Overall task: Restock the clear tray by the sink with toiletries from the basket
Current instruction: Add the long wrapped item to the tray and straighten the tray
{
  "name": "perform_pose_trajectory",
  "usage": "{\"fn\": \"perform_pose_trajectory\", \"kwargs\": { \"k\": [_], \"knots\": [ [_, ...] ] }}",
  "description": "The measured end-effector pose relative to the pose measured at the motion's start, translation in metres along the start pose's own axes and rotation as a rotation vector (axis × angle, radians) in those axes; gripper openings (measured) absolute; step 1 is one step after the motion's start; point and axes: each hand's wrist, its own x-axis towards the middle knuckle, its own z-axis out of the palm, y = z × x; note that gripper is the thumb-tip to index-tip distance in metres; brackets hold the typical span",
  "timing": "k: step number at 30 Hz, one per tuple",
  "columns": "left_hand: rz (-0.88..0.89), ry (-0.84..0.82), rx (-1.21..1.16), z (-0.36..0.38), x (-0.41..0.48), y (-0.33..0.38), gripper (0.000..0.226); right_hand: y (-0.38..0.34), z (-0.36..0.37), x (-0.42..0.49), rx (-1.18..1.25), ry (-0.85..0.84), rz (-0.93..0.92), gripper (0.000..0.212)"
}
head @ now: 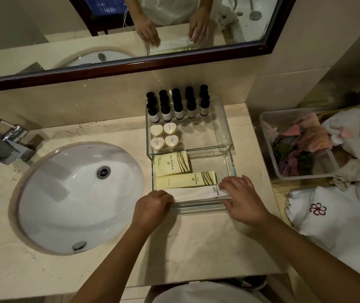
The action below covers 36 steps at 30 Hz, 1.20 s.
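Five bottles [179, 108], soaps [163, 136] behind; left hand [152, 206], right hand [242, 197] hold packet [194, 192].

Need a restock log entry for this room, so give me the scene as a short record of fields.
Place: marble counter, right of the sink
Rear tray: five dark bottles in a row at the back, four heart-shaped soaps front left
Front tray: two yellow packets, white packet along the near edge
Left hand: fingers curled over the white packet's left end
Right hand: pinches its right end
Beside counter: clear bin of cloths, white towel
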Motion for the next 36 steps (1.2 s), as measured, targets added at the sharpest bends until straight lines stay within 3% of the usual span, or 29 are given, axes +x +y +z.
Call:
{"fn": "perform_pose_trajectory", "kwargs": {
  "k": [9,12,16,23,27,30,36],
  "knots": [
    [-0.138,0.090,0.048,-0.013,-0.013,0.003,0.016,-0.007,-0.021,0.016,0.066,-0.050,-0.005,0.043],
    [-0.317,0.185,0.008,-0.017,-0.024,0.007,0.008,-0.015,-0.030,0.028,0.118,-0.020,-0.009,0.037],
    [-0.613,0.278,-0.091,-0.033,-0.049,0.009,0.018,-0.038,-0.043,0.038,0.118,-0.004,-0.108,0.024],
    [-0.801,0.315,-0.009,-0.077,-0.134,0.015,0.027,-0.114,-0.059,0.037,0.114,-0.043,-0.360,0.014],
    [-0.937,0.264,0.106,-0.095,-0.220,0.029,0.028,-0.188,-0.058,0.015,0.034,-0.104,-0.552,0.016],
    [-1.066,0.312,0.112,-0.095,-0.308,0.057,0.046,-0.251,-0.037,-0.021,-0.023,-0.204,-0.688,0.019],
    [-1.588,0.322,0.105,-0.071,-0.550,0.164,0.030,-0.390,0.040,-0.162,0.036,-0.381,-1.010,0.015]
  ]
}}
